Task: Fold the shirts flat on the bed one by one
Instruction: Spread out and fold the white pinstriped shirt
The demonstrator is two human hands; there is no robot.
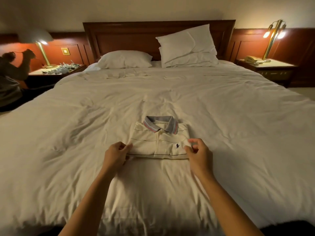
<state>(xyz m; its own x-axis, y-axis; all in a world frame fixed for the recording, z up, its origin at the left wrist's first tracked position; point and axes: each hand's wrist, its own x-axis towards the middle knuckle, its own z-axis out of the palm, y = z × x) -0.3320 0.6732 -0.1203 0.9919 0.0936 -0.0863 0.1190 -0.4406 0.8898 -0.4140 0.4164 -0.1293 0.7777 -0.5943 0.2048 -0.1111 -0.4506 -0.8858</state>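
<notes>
A cream polo shirt (pixel 159 142) with thin dark stripes, a grey collar and a small dark chest logo lies folded into a compact rectangle near the front middle of the white bed (pixel 238 133). My left hand (pixel 115 155) pinches the shirt's near left corner between thumb and fingers. At the near right corner my right hand (pixel 198 154) pinches the shirt's edge with thumb and forefinger, its other fingers raised. No other shirt is in view.
Two white pillows (pixel 125 59) (pixel 187 46) lean by the wooden headboard (pixel 153 34). Nightstands with lit brass lamps (pixel 42 53) (pixel 272 36) flank the bed; the right one holds a telephone (pixel 251 60). Dark clothing is piled at far left (pixel 12 79).
</notes>
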